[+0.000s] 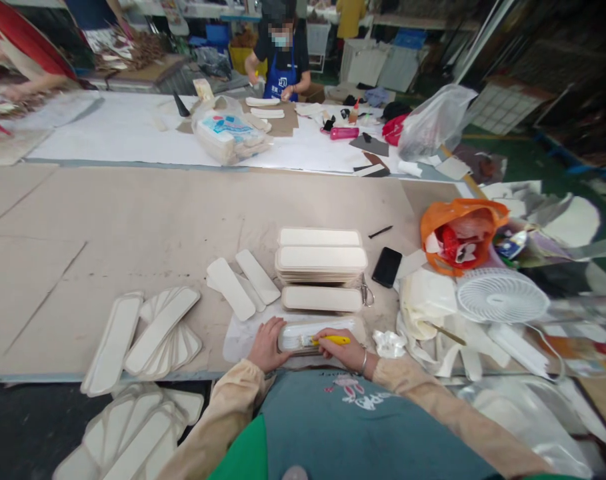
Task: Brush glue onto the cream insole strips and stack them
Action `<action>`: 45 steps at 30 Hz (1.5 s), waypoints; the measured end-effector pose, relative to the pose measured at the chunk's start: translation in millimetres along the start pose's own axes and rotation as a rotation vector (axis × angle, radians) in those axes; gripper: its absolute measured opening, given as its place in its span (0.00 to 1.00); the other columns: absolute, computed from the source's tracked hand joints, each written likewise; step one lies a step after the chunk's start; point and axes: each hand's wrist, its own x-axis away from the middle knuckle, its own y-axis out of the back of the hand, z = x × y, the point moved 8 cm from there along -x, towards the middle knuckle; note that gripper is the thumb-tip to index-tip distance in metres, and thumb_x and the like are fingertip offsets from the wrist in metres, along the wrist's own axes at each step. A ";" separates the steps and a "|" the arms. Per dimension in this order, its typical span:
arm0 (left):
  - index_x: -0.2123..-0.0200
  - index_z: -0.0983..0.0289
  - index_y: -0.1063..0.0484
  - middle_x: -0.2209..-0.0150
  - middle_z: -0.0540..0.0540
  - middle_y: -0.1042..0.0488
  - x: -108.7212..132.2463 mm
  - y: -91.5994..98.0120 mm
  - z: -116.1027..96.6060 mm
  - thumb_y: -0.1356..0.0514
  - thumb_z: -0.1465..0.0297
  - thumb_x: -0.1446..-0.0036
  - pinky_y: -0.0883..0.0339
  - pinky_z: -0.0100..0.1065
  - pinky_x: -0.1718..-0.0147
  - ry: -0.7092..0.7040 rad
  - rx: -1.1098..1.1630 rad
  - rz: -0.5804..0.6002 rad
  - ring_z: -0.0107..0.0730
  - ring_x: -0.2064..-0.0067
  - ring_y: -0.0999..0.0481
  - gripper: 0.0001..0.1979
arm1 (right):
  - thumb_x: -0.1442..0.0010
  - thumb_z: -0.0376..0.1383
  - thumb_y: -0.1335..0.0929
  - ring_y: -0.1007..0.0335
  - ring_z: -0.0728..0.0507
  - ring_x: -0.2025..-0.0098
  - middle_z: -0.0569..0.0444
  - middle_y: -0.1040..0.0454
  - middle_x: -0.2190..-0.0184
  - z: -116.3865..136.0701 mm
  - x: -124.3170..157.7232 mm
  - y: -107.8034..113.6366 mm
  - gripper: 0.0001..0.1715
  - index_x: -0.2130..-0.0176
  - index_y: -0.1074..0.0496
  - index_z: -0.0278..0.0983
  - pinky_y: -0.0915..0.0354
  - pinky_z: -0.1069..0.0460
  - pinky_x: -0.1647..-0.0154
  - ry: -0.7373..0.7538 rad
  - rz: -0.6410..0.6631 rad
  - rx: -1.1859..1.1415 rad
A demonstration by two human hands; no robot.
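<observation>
My right hand (345,349) is closed around the yellow handle of a brush (337,340). Its bristles touch a long white strip (309,327) with rounded ends, whose surface looks wet. My left hand (267,345) lies at the left end of this strip, thumb and fingers apart, touching its edge. Under the strip are more layers and a pale sheet (237,341). Just beyond sit stacked cream strips (321,298) and a taller stack (321,258). Crumpled white material (389,343) lies right of my right hand.
Loose strips (231,288) and fanned piles (165,330) lie leftward. Scissors (367,293), a phone (387,267), an orange bag (457,233) and a white fan (503,295) are rightward. Across the table a co-worker (281,67) handles pale strips.
</observation>
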 end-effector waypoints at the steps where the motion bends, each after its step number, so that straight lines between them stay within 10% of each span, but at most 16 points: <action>1: 0.43 0.68 0.41 0.40 0.68 0.39 0.0 -0.5 0.3 0.35 0.64 0.58 0.50 0.55 0.40 0.004 -0.007 0.004 0.53 0.37 0.43 0.38 | 0.46 0.42 0.33 0.32 0.51 0.79 0.57 0.27 0.78 -0.8 3.8 6.8 0.14 0.64 0.25 0.35 0.34 0.56 0.76 0.005 -0.017 0.002; 17: 0.44 0.63 0.39 0.42 0.65 0.36 -1.3 -0.5 1.6 0.36 0.64 0.56 0.47 0.57 0.42 0.009 -0.049 -0.022 0.54 0.39 0.40 0.34 | 0.47 0.48 0.32 0.30 0.47 0.77 0.54 0.25 0.76 -37.3 66.2 123.2 0.20 0.63 0.24 0.35 0.31 0.52 0.74 -0.042 -0.394 -0.051; 45: 0.41 0.61 0.42 0.40 0.65 0.38 6.4 11.0 -2.1 0.32 0.58 0.62 0.51 0.59 0.41 0.052 -0.035 -0.012 0.55 0.37 0.43 0.44 | 0.49 0.51 0.31 0.32 0.44 0.76 0.50 0.27 0.73 -34.5 90.0 155.6 0.22 0.61 0.26 0.40 0.32 0.48 0.74 0.007 -0.596 -0.049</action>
